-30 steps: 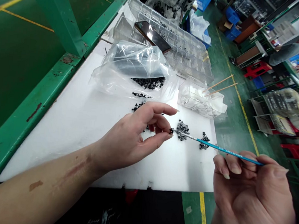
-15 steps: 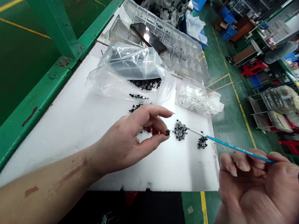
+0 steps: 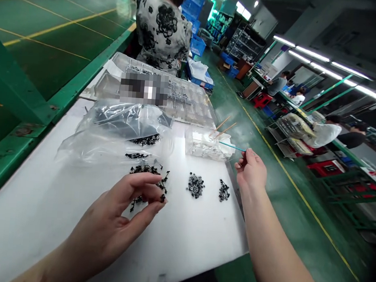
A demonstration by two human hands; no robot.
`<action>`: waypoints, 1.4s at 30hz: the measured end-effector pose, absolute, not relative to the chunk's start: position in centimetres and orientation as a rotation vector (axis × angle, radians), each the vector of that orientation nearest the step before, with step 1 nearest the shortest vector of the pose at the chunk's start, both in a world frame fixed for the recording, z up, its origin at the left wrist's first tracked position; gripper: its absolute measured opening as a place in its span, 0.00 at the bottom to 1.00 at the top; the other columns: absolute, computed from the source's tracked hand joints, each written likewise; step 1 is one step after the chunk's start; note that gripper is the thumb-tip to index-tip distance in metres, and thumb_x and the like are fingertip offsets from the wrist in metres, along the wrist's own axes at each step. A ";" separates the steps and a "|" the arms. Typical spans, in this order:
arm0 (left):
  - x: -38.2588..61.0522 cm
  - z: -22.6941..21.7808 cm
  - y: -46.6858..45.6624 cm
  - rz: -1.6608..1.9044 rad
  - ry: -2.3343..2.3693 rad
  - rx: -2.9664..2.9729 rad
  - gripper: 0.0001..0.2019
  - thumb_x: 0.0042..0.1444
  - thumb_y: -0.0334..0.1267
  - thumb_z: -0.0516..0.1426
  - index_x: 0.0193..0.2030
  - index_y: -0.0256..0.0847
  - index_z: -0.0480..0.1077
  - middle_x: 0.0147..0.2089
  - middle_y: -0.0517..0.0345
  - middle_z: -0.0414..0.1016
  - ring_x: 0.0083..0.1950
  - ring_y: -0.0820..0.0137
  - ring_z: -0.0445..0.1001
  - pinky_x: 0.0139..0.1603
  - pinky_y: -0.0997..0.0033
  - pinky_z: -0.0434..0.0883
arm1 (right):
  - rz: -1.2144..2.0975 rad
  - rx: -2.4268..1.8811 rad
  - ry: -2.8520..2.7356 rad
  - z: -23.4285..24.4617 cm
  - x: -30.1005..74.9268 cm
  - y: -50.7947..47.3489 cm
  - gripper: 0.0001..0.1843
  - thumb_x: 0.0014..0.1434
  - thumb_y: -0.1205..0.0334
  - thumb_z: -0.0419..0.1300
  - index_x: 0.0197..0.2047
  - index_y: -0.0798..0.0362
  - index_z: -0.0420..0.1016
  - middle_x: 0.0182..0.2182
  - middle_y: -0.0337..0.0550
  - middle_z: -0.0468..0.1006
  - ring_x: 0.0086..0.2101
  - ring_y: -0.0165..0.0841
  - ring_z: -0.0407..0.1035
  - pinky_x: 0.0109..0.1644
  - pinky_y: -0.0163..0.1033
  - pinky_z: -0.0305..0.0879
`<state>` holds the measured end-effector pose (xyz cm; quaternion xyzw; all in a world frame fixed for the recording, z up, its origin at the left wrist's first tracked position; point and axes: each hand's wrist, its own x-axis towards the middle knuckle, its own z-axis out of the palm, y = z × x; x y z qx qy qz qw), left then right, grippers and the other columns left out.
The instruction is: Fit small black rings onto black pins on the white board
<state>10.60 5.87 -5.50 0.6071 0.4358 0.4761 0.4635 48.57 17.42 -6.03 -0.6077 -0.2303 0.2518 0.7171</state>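
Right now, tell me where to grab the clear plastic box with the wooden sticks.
Grip the clear plastic box by its side walls at the right end, coming from the right with your right hand, once the thin blue tool is down. The straight walls suit a pinch, and the wooden sticks lean out over the far rim, so the near right end looks freest.

I can't read any words, numbers or brands from here. Just beyond my white work board (image 3: 39,216), a pixelated patch (image 3: 143,89) covers part of the clear compartment tray (image 3: 186,99), so nothing shows through it. Well to the right of the board, the packets on a wire rack (image 3: 295,125) carry print, but it's too small and blurred for me to make out.
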 end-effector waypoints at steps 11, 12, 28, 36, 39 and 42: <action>9.8 -5.5 6.7 1.180 1.044 1.627 0.16 0.71 0.39 0.66 0.63 0.52 0.74 0.43 0.57 0.85 0.45 0.60 0.88 0.37 0.70 0.85 | 0.327 -1.701 -0.690 -6.6 51.1 14.8 0.14 0.76 0.50 0.64 0.48 0.54 0.75 0.33 0.33 0.70 0.24 0.24 0.58 0.26 0.32 0.60; 9.8 -5.5 6.6 1.189 1.034 1.629 0.17 0.71 0.39 0.66 0.64 0.52 0.74 0.43 0.57 0.85 0.46 0.60 0.88 0.38 0.70 0.85 | 0.261 -1.711 -0.754 -6.4 50.8 13.7 0.15 0.75 0.49 0.63 0.50 0.53 0.75 0.34 0.34 0.72 0.25 0.25 0.59 0.27 0.33 0.60; 9.9 -5.8 6.7 1.233 0.931 1.617 0.21 0.70 0.33 0.67 0.66 0.53 0.73 0.44 0.60 0.84 0.47 0.67 0.86 0.48 0.71 0.83 | -0.004 -1.817 -2.030 -9.6 37.3 4.1 0.07 0.72 0.63 0.65 0.45 0.50 0.86 0.41 0.46 0.82 0.39 0.42 0.79 0.42 0.46 0.74; 10.0 -5.7 6.7 1.242 0.835 1.603 0.23 0.72 0.27 0.65 0.67 0.54 0.71 0.45 0.65 0.83 0.49 0.74 0.85 0.59 0.76 0.78 | -0.199 -1.720 -2.197 -9.1 36.6 4.5 0.07 0.73 0.67 0.65 0.49 0.54 0.86 0.42 0.49 0.82 0.41 0.43 0.78 0.43 0.47 0.74; 10.1 -5.6 6.7 1.235 0.832 1.596 0.22 0.72 0.27 0.65 0.66 0.54 0.72 0.45 0.66 0.83 0.49 0.75 0.84 0.59 0.76 0.78 | -0.217 -1.646 -2.276 -8.8 36.9 5.0 0.07 0.72 0.69 0.65 0.45 0.52 0.87 0.41 0.49 0.81 0.40 0.44 0.76 0.41 0.48 0.72; 10.0 -5.5 6.8 1.230 0.833 1.595 0.22 0.71 0.27 0.65 0.66 0.54 0.72 0.46 0.66 0.83 0.49 0.75 0.85 0.58 0.75 0.78 | -0.209 -1.559 -2.320 -8.8 37.2 5.6 0.07 0.70 0.70 0.65 0.42 0.53 0.85 0.41 0.50 0.82 0.40 0.46 0.76 0.42 0.49 0.73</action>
